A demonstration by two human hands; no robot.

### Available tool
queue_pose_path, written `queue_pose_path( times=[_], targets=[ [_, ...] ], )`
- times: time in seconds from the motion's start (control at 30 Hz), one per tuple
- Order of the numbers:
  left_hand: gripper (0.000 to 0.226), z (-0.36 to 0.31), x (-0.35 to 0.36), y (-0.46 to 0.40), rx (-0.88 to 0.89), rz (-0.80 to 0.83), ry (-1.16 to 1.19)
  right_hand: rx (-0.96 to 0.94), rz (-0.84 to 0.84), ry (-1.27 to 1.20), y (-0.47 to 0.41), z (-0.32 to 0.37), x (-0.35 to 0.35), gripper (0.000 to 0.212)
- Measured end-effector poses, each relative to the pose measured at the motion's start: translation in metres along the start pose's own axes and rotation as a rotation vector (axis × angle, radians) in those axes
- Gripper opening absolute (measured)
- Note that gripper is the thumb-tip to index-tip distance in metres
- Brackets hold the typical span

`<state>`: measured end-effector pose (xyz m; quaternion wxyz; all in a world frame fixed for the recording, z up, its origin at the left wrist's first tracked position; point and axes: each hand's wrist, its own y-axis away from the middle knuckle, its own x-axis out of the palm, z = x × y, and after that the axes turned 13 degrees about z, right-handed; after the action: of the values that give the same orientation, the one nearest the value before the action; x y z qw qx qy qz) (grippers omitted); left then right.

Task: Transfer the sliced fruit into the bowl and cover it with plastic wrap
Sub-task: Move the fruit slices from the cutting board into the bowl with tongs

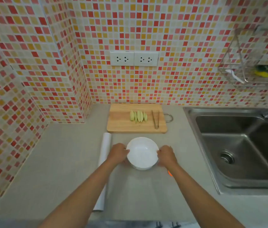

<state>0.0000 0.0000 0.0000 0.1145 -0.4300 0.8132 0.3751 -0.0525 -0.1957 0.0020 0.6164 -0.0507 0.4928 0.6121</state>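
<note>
Both hands, left hand point(118, 153) and right hand point(166, 155), curl fingers round the white bowl point(142, 153) rim; bare grey desk point(56, 162) spreads left, sink point(238, 145) right.

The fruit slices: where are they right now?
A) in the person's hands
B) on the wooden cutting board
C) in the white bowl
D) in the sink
B: the fruit slices lie in a row on the cutting board beside the tongs, while the white bowl, held by the left hand and right hand, is empty.
</note>
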Motion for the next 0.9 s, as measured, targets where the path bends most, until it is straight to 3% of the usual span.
queue_pose_path(
  times=[0.1, 0.3, 0.43, 0.77, 0.9],
  targets=[
    [0.026, 0.004, 0.002, -0.010, 0.011, -0.015, 0.085, -0.043, 0.011, -0.096, -0.007, -0.002, -0.004, 0.019],
    [0.029, -0.013, -0.009, -0.025, 0.023, -0.072, 0.117, -0.063, 0.002, -0.160, -0.025, 0.011, -0.024, 0.032],
    [0.033, -0.023, -0.020, -0.037, 0.021, -0.083, 0.132, -0.089, 0.039, -0.186, -0.041, 0.021, -0.033, 0.025],
    [0.032, -0.016, -0.030, -0.056, -0.016, -0.062, 0.143, -0.034, 0.043, -0.239, -0.061, 0.028, -0.029, 0.032],
    [0.034, -0.012, -0.031, -0.060, -0.007, -0.059, 0.138, 0.036, 0.058, -0.147, -0.066, 0.029, -0.032, 0.027]
  ],
)
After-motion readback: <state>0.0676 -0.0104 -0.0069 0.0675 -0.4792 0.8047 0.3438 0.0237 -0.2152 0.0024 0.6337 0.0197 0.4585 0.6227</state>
